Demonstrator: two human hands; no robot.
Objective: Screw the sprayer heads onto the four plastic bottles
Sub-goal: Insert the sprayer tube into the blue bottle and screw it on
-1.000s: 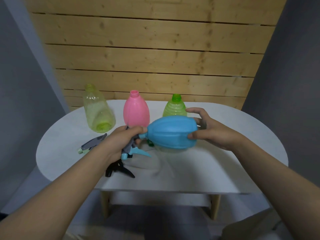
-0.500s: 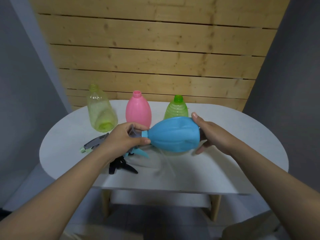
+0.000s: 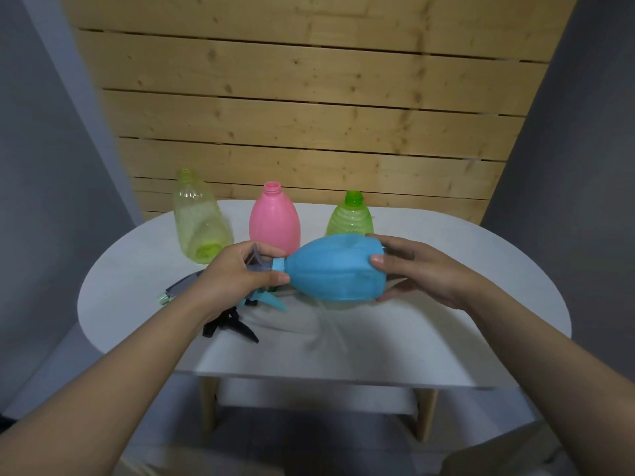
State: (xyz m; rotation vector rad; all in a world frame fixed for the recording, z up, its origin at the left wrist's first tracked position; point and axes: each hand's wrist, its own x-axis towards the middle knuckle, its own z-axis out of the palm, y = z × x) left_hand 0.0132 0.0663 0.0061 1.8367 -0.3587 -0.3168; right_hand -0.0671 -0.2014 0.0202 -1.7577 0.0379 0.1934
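Wood slats behind, white tabletop (image 3: 446,338) below; blue bottle (image 3: 335,269) is hovering sideways between both hands. Right hand (image 3: 417,269) fingers are curling round its base, left hand (image 3: 233,273) fingers are pinching the sprayer head (image 3: 261,264) at its neck.

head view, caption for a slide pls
Left hand grips sprayer head at blue bottle neck; right hand holds its base.

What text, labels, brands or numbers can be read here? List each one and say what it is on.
None: no readable text, label, brand or number shows anywhere.
The blue bottle, pink bottle, green bottle and yellow bottle are bare plastic.
The sprayer heads on the table show no markings.
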